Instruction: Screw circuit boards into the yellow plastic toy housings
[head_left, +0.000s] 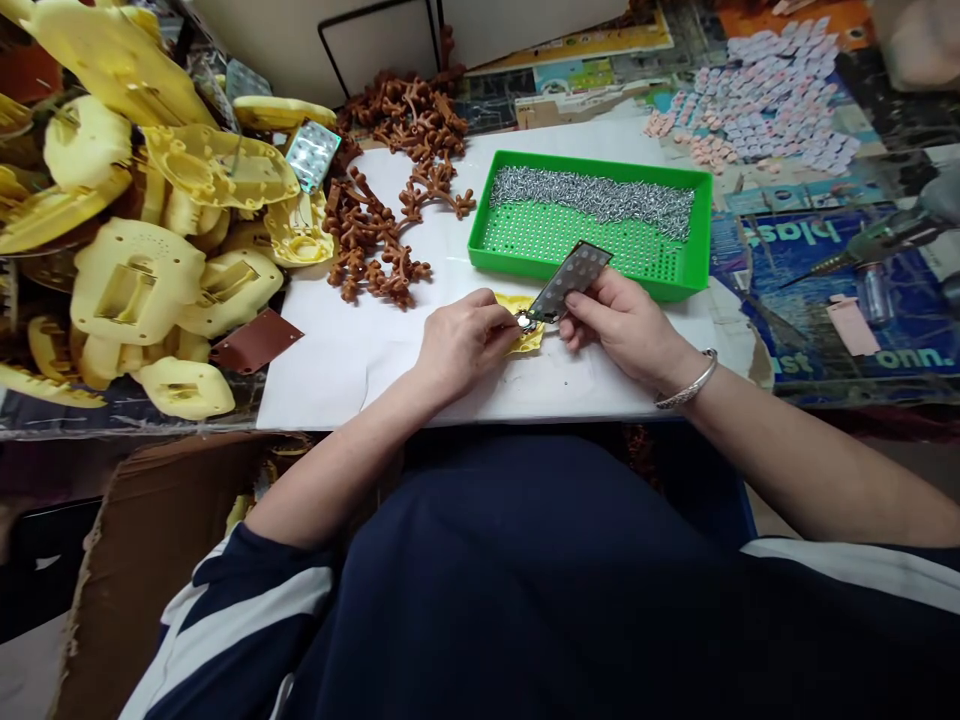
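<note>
White paper (330, 375) covers the worktop. The right hand (626, 325) pinches a dark board (570, 284) by its edge — long axis slanting away rightward; the left hand's (466, 338) bunched fingertips meet its near end, over yellow plastic (532, 342) — a green tray (703, 235) just beyond.

Head-worn view, facing forward and down

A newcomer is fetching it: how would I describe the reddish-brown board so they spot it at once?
Look left of the white sheet for the heap of yellow shells. At its lower right edge lies the reddish-brown board: flat and straight-edged, unlike the curved shells and the branching brown pieces nearby.
</note>
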